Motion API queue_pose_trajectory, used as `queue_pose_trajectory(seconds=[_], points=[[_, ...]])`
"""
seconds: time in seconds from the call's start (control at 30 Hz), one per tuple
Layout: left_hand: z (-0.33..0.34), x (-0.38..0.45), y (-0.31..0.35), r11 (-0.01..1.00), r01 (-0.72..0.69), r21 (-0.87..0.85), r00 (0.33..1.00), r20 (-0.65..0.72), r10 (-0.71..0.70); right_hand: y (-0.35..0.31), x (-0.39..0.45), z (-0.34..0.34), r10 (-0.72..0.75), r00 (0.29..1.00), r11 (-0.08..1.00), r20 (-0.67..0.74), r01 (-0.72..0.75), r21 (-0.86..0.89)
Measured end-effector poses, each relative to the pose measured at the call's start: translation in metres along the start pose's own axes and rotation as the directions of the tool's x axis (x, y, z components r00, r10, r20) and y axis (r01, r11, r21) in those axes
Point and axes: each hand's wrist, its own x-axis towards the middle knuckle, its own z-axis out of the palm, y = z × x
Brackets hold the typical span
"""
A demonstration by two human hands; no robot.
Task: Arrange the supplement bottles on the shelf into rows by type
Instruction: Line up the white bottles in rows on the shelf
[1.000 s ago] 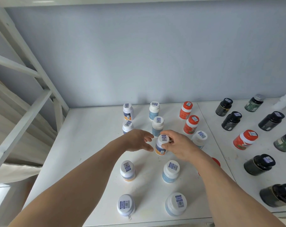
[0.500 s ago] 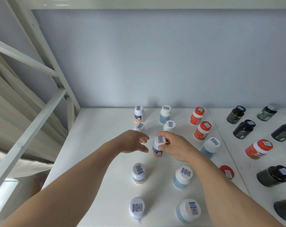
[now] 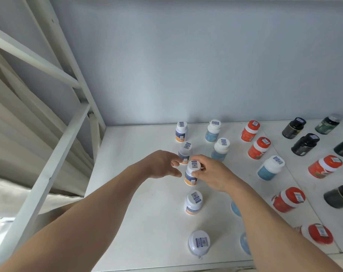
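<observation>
Little has shifted since a moment ago: my right hand (image 3: 211, 174) still pinches the white-capped orange-banded bottle (image 3: 191, 174) standing mid-shelf (image 3: 131, 146), in line with its four matching bottles. My left hand (image 3: 162, 165) hovers beside it, fingers loosely curled, holding nothing. Barcode stickers top every cap; the print is too small to read. Blue-labelled bottles (image 3: 220, 149) and red bottles (image 3: 259, 148) stand to the right.

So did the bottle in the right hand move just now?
Yes. The bottle that the right hand holds went left, away from the blue-label bottle and into line with the orange-band bottle in front of it.
</observation>
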Motion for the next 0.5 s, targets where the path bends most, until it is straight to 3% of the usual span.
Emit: queue_pose_trajectory(seconds=[0.5], points=[[-0.009, -0.006, -0.001, 1.000, -0.025, 0.000, 0.999, -0.027, 0.025, -0.004, 0.002, 0.008, 0.010, 0.999, 0.992, 0.033, -0.014, 0.126]])
